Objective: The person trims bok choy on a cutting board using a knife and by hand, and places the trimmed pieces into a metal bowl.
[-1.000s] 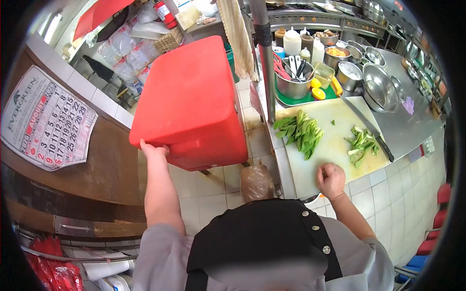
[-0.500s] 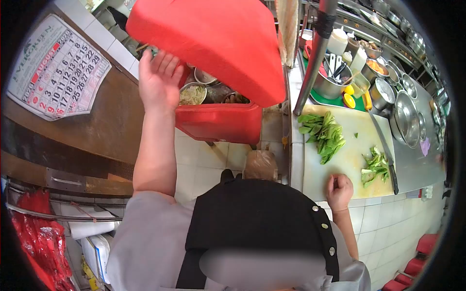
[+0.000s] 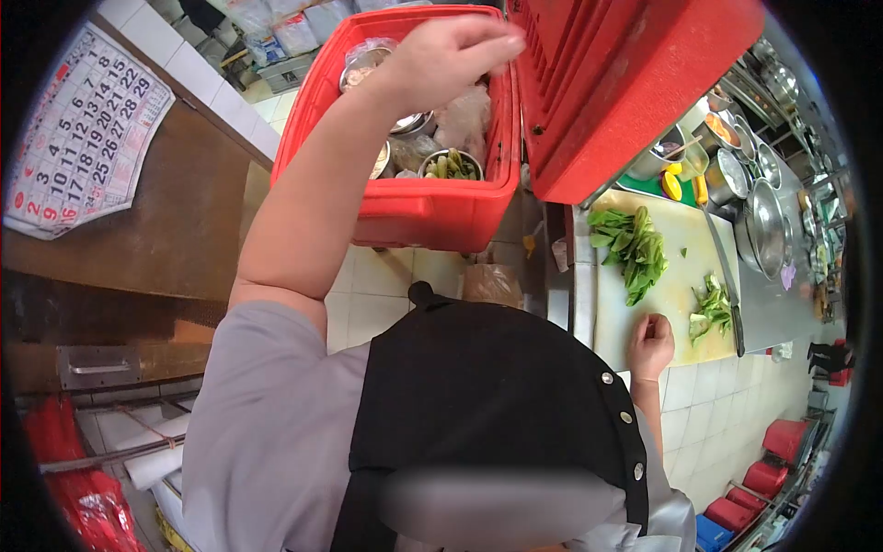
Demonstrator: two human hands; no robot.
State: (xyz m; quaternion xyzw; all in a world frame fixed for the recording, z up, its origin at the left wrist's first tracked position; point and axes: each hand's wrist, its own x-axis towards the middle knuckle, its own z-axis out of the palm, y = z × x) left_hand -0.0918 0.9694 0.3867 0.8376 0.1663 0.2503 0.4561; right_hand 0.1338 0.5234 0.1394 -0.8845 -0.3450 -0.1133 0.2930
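My left hand is stretched over a red ice chest, its fingers extended beside the raised red lid. Whether the fingertips touch the lid, I cannot tell. Inside the chest are metal bowls and plastic bags, with one bowl of green vegetables near the front wall. My right hand rests at the near edge of a pale cutting board, fingers curled in, nothing visible in them. Leafy greens lie beyond it, and cut green pieces sit beside a knife.
Metal bowls stand on the steel counter to the right. Lemon halves lie on a green tray behind the board. A calendar hangs at the left above a brown cabinet. Red stools stand at lower right.
The chest lid has swung up and to the right, exposing the contents. My left hand has moved right, across the chest. My right hand stays by the board's edge.
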